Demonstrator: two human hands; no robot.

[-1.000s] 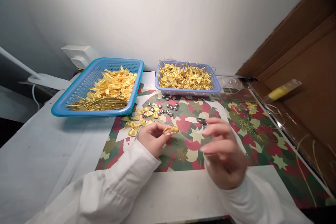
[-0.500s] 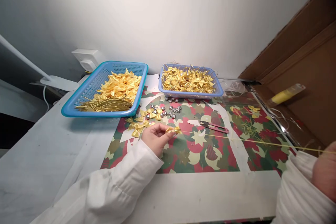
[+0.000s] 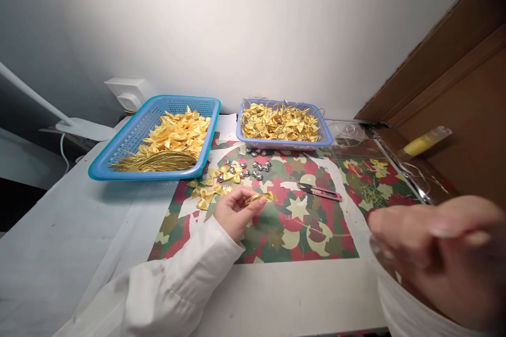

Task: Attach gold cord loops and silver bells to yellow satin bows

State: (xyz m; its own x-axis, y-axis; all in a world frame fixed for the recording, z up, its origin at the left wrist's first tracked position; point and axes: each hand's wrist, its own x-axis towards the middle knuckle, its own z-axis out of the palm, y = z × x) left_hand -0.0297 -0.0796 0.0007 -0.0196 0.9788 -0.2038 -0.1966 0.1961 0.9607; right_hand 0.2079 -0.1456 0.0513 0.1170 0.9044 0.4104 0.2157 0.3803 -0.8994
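My left hand (image 3: 233,211) rests on the patterned mat (image 3: 300,231) and pinches a small gold ribbon bow (image 3: 261,198) between thumb and fingers. My right hand (image 3: 438,253) is raised close to the camera at the lower right, blurred, with fingers curled; I cannot make out anything in it. Red thread snips (image 3: 319,191) lie on the mat between the two hands. Loose gold bows (image 3: 209,189) and small silver beads (image 3: 253,167) lie just beyond my left hand.
A teal basket (image 3: 118,160) with gold bows and gold cords sits at the back left. A smaller blue basket (image 3: 326,137) of finished bows stands at the back centre. A cardboard wall (image 3: 454,105) with a yellow tube (image 3: 425,142) closes the right side. A lamp base (image 3: 85,129) stands left.
The gold thread that was stretched taut from the bow to the far right is no longer seen. My right hand has come back from the right edge toward the middle, nearer the camera.
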